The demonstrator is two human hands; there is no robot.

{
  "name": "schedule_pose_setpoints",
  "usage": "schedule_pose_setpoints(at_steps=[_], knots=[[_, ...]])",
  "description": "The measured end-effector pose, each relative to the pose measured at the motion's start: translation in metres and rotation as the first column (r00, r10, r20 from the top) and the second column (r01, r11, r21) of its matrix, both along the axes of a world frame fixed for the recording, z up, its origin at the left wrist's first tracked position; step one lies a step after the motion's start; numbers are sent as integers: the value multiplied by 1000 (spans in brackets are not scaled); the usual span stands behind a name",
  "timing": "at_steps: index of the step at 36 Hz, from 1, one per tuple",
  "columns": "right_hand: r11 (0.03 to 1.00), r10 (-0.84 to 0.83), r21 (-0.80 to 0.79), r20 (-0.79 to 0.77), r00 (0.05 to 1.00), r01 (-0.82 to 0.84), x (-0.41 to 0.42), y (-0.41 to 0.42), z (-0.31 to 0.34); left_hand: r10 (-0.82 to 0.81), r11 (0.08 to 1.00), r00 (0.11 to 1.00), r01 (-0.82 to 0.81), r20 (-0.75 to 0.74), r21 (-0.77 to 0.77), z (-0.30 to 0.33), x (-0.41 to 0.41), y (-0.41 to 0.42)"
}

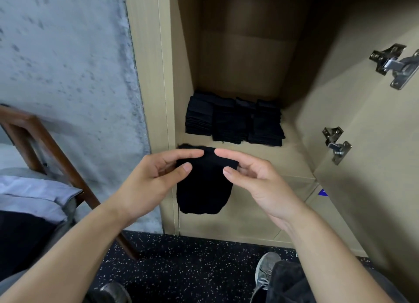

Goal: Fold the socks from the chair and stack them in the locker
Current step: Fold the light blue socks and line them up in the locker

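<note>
A black sock (pixel 203 187) hangs folded in front of the open locker (pixel 292 164), below its shelf edge. My left hand (pixel 149 182) pinches the sock's top left between thumb and fingers. My right hand (pixel 254 178) pinches the top right the same way. Inside the locker, at the back of the shelf, stand three stacks of folded black socks (pixel 234 121) side by side. The wooden chair (pixel 52 148) is at the left, with grey and dark cloth (pixel 34 196) lying on its seat.
The locker door (pixel 374 132) stands open at the right, with two metal hinges (pixel 335 144) on it. A grey rough wall (pixel 68 65) is left of the locker. My shoes (pixel 265 273) stand on the speckled black floor (pixel 192 262).
</note>
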State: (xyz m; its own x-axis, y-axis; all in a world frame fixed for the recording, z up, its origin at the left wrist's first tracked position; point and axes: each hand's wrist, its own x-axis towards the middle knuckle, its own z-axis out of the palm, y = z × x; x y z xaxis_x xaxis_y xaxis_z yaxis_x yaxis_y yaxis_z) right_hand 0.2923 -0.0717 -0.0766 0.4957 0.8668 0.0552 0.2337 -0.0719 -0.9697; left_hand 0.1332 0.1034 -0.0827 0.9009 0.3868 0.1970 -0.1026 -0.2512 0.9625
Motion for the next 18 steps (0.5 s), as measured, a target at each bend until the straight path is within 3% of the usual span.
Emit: schedule_pose_setpoints(at_steps=[7, 18], knots=[[992, -87, 90, -45, 995, 90, 4, 0, 1, 73, 997, 997, -73, 28, -5, 6, -5, 8], [999, 29, 16, 16, 999, -30, -3, -1, 3, 65, 996, 997, -62, 38, -59, 5, -4, 4]])
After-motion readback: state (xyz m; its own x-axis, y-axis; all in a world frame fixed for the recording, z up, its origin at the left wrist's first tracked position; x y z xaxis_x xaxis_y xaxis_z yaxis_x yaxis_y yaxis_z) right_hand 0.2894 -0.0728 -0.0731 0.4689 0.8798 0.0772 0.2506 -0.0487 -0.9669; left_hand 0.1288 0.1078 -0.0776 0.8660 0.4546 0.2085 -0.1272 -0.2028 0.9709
